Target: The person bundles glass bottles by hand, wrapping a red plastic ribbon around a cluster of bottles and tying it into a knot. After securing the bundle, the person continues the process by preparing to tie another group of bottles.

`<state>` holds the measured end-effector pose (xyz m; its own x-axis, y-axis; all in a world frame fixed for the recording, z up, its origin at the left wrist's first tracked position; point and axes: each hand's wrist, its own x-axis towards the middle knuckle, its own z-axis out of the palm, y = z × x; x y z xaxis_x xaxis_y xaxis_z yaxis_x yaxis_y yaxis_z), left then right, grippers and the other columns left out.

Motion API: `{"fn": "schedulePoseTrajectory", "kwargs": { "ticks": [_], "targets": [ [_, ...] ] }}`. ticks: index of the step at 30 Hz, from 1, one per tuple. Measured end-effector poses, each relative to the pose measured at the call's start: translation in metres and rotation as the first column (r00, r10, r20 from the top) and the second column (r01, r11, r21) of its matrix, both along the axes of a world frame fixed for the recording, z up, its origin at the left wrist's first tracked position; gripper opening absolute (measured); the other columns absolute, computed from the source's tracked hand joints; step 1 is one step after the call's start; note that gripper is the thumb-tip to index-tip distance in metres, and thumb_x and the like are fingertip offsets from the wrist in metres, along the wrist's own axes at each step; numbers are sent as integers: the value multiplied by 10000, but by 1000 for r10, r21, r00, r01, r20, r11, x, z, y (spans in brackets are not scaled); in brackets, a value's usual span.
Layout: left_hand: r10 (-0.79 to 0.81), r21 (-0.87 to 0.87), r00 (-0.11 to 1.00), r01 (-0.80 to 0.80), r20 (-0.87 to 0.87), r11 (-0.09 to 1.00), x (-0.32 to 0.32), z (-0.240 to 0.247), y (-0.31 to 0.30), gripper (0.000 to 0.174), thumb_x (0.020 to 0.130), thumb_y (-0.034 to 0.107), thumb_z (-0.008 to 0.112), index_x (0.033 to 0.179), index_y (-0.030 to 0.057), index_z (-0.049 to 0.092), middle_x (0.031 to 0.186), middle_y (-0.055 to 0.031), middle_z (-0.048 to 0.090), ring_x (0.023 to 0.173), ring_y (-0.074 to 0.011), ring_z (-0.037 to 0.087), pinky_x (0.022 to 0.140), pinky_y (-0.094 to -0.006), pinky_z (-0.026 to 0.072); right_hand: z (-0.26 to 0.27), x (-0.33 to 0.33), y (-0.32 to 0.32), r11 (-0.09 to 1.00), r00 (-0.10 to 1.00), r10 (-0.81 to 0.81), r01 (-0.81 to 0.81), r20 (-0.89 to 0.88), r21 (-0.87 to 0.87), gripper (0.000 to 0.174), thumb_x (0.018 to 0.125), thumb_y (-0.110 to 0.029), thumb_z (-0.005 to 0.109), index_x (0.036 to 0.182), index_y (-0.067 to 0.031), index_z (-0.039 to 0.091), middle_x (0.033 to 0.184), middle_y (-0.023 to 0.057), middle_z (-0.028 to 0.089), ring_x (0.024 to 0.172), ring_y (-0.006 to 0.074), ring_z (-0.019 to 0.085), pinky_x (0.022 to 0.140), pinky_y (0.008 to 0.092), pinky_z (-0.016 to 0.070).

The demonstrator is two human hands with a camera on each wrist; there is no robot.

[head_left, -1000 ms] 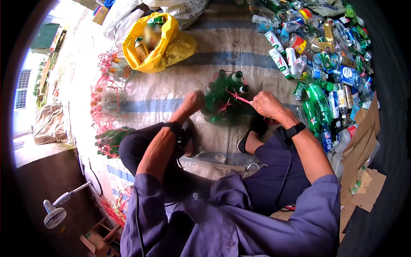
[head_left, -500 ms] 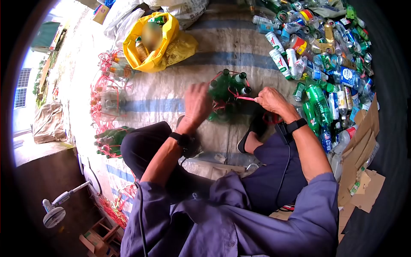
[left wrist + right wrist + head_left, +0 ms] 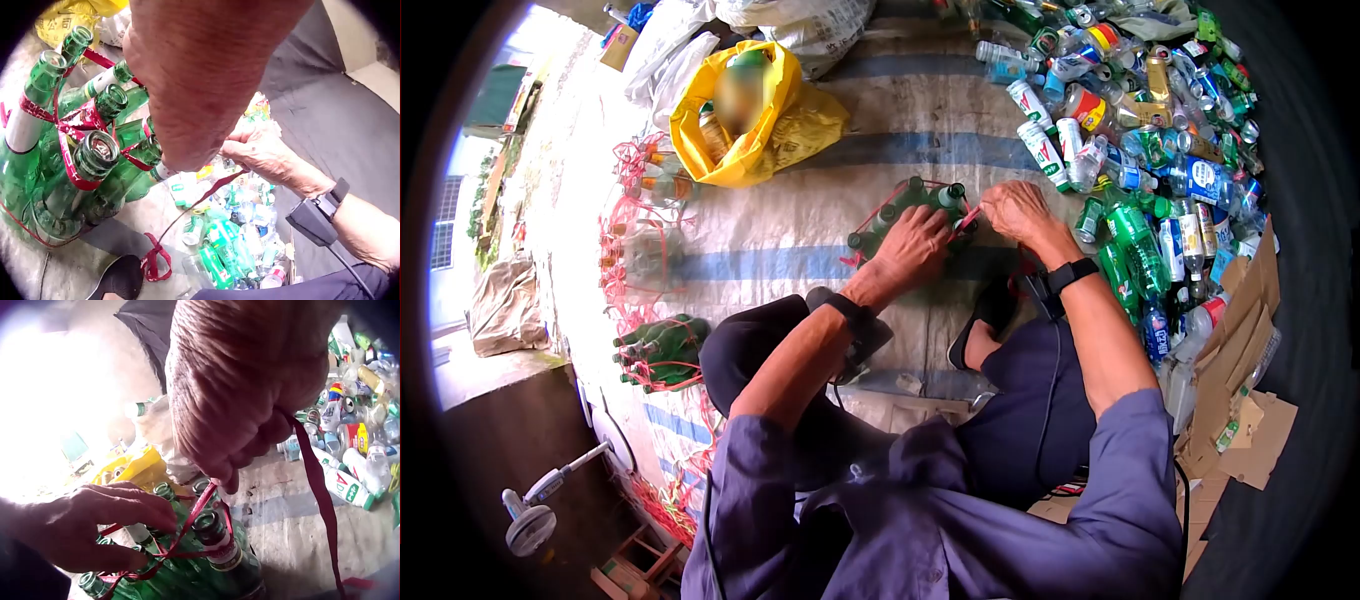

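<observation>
Several green glass bottles (image 3: 888, 222) (image 3: 103, 153) stand bunched upright on the sheet, with red ribbon (image 3: 76, 164) looped around their necks. Over the bottle tops lies my left hand (image 3: 915, 245) (image 3: 94, 528), thumb and fingers apart and reaching across the necks; whether it touches the ribbon I cannot tell. At the bunch's right side my right hand (image 3: 1018, 212) (image 3: 259, 153) (image 3: 247, 394) pinches the red ribbon, which runs taut from a bottle neck to the fingertips. A loose end (image 3: 317, 481) hangs from that hand.
Loose bottles and cans (image 3: 1135, 205) are heaped at the right, beside cardboard (image 3: 1245, 350). A yellow bag (image 3: 750, 165) stands at the upper left. Tied bottle bunches (image 3: 662, 350) line the left. A shoe (image 3: 122, 278) is close to the bottles.
My left hand has moved right, from beside the bunch onto the bottle tops. My right hand keeps its pinch on the ribbon and sits slightly higher. The bunch appears turned.
</observation>
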<state>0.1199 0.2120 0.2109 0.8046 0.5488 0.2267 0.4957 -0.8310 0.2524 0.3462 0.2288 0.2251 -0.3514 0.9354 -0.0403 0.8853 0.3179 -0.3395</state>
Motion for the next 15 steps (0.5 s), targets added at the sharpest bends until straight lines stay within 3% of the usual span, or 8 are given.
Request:
{"fn": "schedulePoseTrajectory", "kwargs": {
  "ticks": [3,7,10,13,15],
  "targets": [
    [11,-76,990,0,143,997,0,-4,7,165,720,144,617,855,50,604,928,-97,527,866,-272,494,790,-383,412,-21,1,6,998,996,-57,57,-68,1,202,809,-188,553,771,-26,668,806,216,643,795,394,626,704,482,501],
    [7,-181,993,15,121,983,0,-10,20,135,724,138,620,829,53,611,892,-98,527,860,-277,493,786,-384,412,-49,0,16,996,995,-93,93,-42,-1,208,824,-193,545,792,-35,676,828,203,650,841,383,627,739,479,502],
    [23,-208,988,10,155,978,1,-19,28,109,729,126,614,814,58,614,878,-104,531,853,-284,493,790,-387,415,-61,-1,23,984,992,-125,128,29,-125,216,833,-196,536,813,-42,686,865,209,658,860,388,630,772,474,504],
    [96,-269,976,-40,197,962,7,-22,29,116,738,117,607,838,63,624,877,-110,536,863,-293,497,794,-393,416,-83,-1,23,932,966,-259,253,8,-259,224,833,-184,523,857,-49,699,900,229,656,871,404,630,793,465,510],
    [171,-254,974,-130,150,958,10,-29,30,168,776,138,557,885,79,670,873,-110,557,902,-294,516,767,-400,428,-90,-4,26,924,953,-283,240,-111,-297,231,825,-243,582,846,-40,690,835,264,625,829,444,607,737,486,481]
  ]
}}
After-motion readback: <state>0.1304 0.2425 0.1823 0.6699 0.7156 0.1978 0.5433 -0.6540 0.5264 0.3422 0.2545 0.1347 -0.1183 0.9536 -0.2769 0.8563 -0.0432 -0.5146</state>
